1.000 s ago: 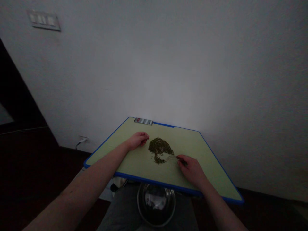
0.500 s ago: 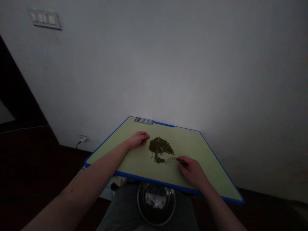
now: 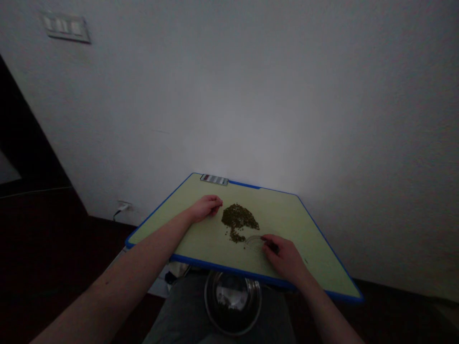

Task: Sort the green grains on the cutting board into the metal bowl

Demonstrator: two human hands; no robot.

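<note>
A loose pile of small brownish-green grains lies on a pale yellow-green board with a blue rim. My left hand rests on the board just left of the pile, its fingers curled closed; whatever is inside them is hidden. At the pile's lower right, my right hand rests with bent fingers drawn together, the fingertips towards a few strays. What they hold, if anything, is too dark to make out. Faint curved streaks show on the board beside those fingertips. A shiny metal bowl sits in my lap below the near edge, with dark contents.
A phone lies at the board's far edge, against the pale wall. A plugged-in socket is low on the wall at left, and a switch panel is high up. The floor is dark.
My right hand has shifted slightly left, towards the pile's lower tail. A single grain now lies apart just below that tail. My left hand has not moved.
</note>
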